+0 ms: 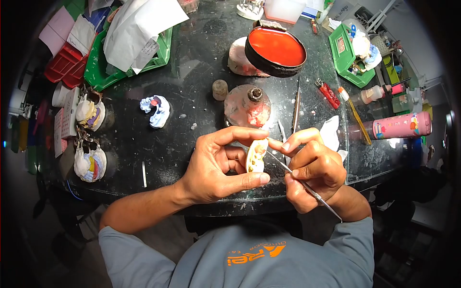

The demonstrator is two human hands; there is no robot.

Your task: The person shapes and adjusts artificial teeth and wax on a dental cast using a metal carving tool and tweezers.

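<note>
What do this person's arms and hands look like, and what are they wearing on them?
The bare left hand and bare right hand show no gloves or rings. Short, loose grey fabric sleeves leave both forearms uncovered. The sleeves belong to a grey fabric shirt with orange printed lettering across its front.

Noted pink patterned bottle point(402, 126) at right, near yellow-handled brush point(357, 117). Saw green bin point(92, 72) upper left, heaped with white papers point(137, 33).

Head camera looks forward and down; the table point(194, 103) lies near.
</note>
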